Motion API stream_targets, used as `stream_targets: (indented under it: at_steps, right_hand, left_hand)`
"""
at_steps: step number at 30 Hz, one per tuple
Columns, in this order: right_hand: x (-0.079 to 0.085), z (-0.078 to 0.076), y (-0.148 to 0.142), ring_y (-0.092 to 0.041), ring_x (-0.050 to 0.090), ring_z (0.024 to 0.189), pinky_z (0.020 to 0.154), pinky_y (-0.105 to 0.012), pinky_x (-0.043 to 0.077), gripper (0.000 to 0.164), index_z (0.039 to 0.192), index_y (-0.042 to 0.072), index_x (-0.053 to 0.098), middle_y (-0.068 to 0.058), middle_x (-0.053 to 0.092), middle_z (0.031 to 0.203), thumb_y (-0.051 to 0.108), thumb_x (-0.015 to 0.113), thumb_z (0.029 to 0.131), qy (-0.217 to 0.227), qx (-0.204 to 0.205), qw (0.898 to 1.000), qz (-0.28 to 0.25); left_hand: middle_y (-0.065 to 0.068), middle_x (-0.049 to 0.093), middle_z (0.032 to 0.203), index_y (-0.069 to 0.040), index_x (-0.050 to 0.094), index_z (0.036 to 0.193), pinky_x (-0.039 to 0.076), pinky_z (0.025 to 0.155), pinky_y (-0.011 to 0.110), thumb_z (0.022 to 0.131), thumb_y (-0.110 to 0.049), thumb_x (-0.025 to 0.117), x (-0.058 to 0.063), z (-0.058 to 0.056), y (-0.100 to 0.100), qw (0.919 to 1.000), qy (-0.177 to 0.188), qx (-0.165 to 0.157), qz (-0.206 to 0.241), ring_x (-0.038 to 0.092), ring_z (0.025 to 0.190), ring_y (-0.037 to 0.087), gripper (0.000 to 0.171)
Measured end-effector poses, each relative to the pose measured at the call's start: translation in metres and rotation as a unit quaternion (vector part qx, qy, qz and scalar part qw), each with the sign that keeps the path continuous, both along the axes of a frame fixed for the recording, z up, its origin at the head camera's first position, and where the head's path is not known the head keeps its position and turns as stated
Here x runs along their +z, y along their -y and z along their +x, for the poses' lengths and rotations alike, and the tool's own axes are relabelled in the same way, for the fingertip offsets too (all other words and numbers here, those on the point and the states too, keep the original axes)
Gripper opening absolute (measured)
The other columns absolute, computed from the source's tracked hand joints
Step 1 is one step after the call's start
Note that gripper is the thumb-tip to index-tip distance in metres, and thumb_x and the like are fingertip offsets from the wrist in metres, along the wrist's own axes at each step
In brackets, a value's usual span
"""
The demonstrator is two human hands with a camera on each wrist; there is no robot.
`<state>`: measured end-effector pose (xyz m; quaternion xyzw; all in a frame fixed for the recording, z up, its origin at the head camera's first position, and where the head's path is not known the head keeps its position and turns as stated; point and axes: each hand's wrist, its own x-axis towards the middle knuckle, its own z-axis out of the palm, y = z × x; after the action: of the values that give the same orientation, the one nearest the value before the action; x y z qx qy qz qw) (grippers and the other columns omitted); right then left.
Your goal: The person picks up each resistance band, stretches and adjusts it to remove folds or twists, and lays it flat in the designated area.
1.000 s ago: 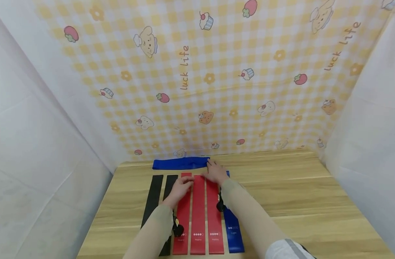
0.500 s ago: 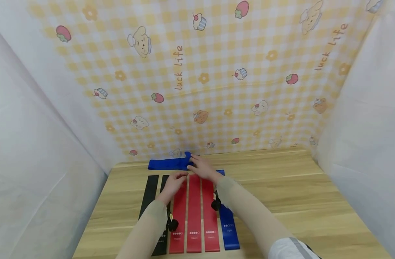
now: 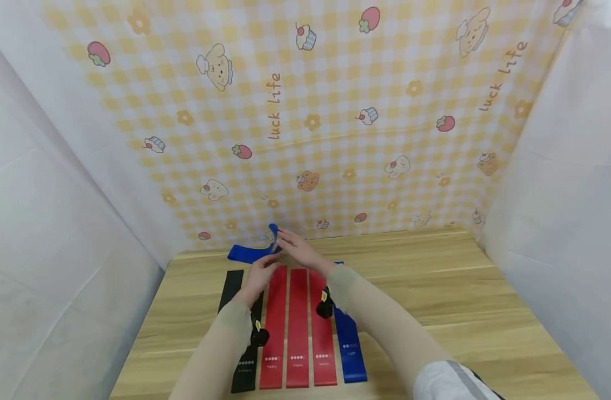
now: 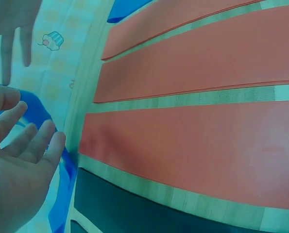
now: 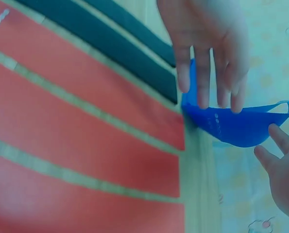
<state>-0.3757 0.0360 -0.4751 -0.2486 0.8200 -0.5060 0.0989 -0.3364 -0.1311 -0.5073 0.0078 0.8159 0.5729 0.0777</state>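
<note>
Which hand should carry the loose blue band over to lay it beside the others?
Right, probably: the right hand already pinches the raised end of the blue band, while the left hand is open just beside it.

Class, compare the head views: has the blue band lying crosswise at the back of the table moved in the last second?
Yes. The right hand has lifted the blue band's right end up off the table, toward the checked backdrop.

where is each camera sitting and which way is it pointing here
Head: worn on the head, looking forward and down at the wooden table; both forearms, left hand and right hand show.
Left wrist: beside the left hand, facing the red bands close up.
Right wrist: by the right hand, facing the blue band; the left hand's fingers show too.
All three views share the lifted blue band and the red bands.
</note>
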Motion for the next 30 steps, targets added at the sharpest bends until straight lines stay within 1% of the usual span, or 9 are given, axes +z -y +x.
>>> stream_targets:
  at_steps: [2, 7, 8, 9, 11, 15, 18, 23, 30]
  right_hand:
    - [0.015, 0.007, 0.000, -0.028, 0.016, 0.145, 0.114, -0.045, 0.020, 0.053, 0.149, 0.001, 0.031, -0.014, 0.021, 0.158, 0.030, 0.038, 0.106, 0.007, 0.010, 1.000, -0.016]
    - [0.023, 0.009, 0.004, -0.023, 0.017, 0.145, 0.114, -0.043, 0.021, 0.052, 0.149, 0.005, 0.033, -0.007, 0.023, 0.158, 0.032, 0.040, 0.106, 0.011, 0.009, 1.000, -0.027]
    - [0.020, 0.007, 0.005, -0.021, 0.017, 0.145, 0.114, -0.041, 0.022, 0.052, 0.150, 0.007, 0.034, -0.004, 0.024, 0.158, 0.034, 0.039, 0.106, 0.007, 0.007, 1.000, -0.025]
    - [0.015, 0.003, 0.006, -0.018, 0.018, 0.145, 0.114, -0.040, 0.022, 0.052, 0.150, 0.009, 0.035, -0.001, 0.025, 0.158, 0.036, 0.039, 0.105, 0.005, 0.002, 1.000, -0.027]
    - [0.017, 0.003, 0.008, -0.016, 0.019, 0.145, 0.114, -0.038, 0.023, 0.053, 0.150, 0.009, 0.035, 0.000, 0.025, 0.158, 0.037, 0.039, 0.105, 0.003, 0.002, 0.999, -0.034]
    - [0.025, 0.005, 0.010, -0.015, 0.021, 0.144, 0.113, -0.039, 0.024, 0.051, 0.150, 0.009, 0.035, -0.001, 0.024, 0.159, 0.036, 0.037, 0.106, -0.005, 0.007, 0.998, -0.054]
    - [0.033, 0.008, 0.011, -0.015, 0.022, 0.143, 0.113, -0.040, 0.025, 0.051, 0.150, 0.011, 0.036, 0.001, 0.024, 0.158, 0.037, 0.035, 0.106, -0.011, 0.010, 0.998, -0.060]
    - [0.043, 0.014, 0.012, -0.014, 0.025, 0.142, 0.111, -0.041, 0.028, 0.050, 0.149, 0.014, 0.037, 0.008, 0.026, 0.157, 0.038, 0.034, 0.106, -0.014, 0.011, 0.997, -0.069]
    - [0.051, 0.017, 0.010, -0.014, 0.023, 0.143, 0.112, -0.041, 0.025, 0.047, 0.149, 0.010, 0.038, 0.003, 0.027, 0.158, 0.033, 0.033, 0.107, -0.019, 0.020, 0.996, -0.085]
  left_hand:
    - [0.023, 0.046, 0.141, 0.004, 0.049, 0.137, 0.037, 0.103, 0.052, 0.098, -0.008, 0.053, 0.000, -0.001, -0.001, 0.9999, -0.010, -0.005, -0.005, 0.043, 0.130, 0.037, 0.042]
    - [0.027, 0.038, 0.145, 0.008, 0.043, 0.140, 0.032, 0.107, 0.053, 0.096, -0.005, 0.052, 0.001, -0.006, -0.003, 0.9982, -0.043, -0.001, -0.043, 0.036, 0.134, 0.041, 0.047]
    - [0.028, 0.037, 0.146, 0.007, 0.043, 0.141, 0.031, 0.107, 0.053, 0.096, -0.005, 0.052, 0.001, -0.007, -0.003, 0.9975, -0.044, 0.004, -0.055, 0.034, 0.134, 0.041, 0.048]
    - [0.029, 0.033, 0.147, 0.007, 0.042, 0.141, 0.031, 0.107, 0.054, 0.096, -0.007, 0.053, 0.001, -0.007, -0.003, 0.9970, -0.043, 0.007, -0.064, 0.032, 0.135, 0.042, 0.049]
    - [0.031, 0.027, 0.149, 0.006, 0.041, 0.142, 0.030, 0.107, 0.055, 0.095, -0.010, 0.054, 0.001, -0.008, -0.002, 0.9962, -0.040, 0.014, -0.077, 0.029, 0.135, 0.043, 0.051]
    - [0.031, 0.010, 0.152, 0.003, 0.037, 0.146, 0.027, 0.107, 0.059, 0.095, -0.021, 0.056, 0.004, -0.009, -0.001, 0.9957, -0.015, 0.022, -0.088, 0.019, 0.137, 0.048, 0.058]
    - [0.027, 0.001, 0.153, 0.000, 0.035, 0.148, 0.025, 0.107, 0.060, 0.095, -0.025, 0.057, 0.007, -0.008, 0.000, 0.9951, -0.006, 0.031, -0.094, 0.010, 0.139, 0.049, 0.062]
    - [0.023, -0.003, 0.152, -0.002, 0.036, 0.148, 0.029, 0.106, 0.058, 0.094, -0.026, 0.060, 0.010, -0.008, 0.001, 0.9946, -0.011, 0.059, -0.084, 0.014, 0.138, 0.048, 0.064]
    - [0.022, 0.004, 0.146, 0.002, 0.042, 0.144, 0.033, 0.103, 0.052, 0.093, -0.022, 0.063, 0.011, -0.012, -0.002, 0.9939, -0.039, 0.086, -0.057, 0.023, 0.130, 0.043, 0.060]
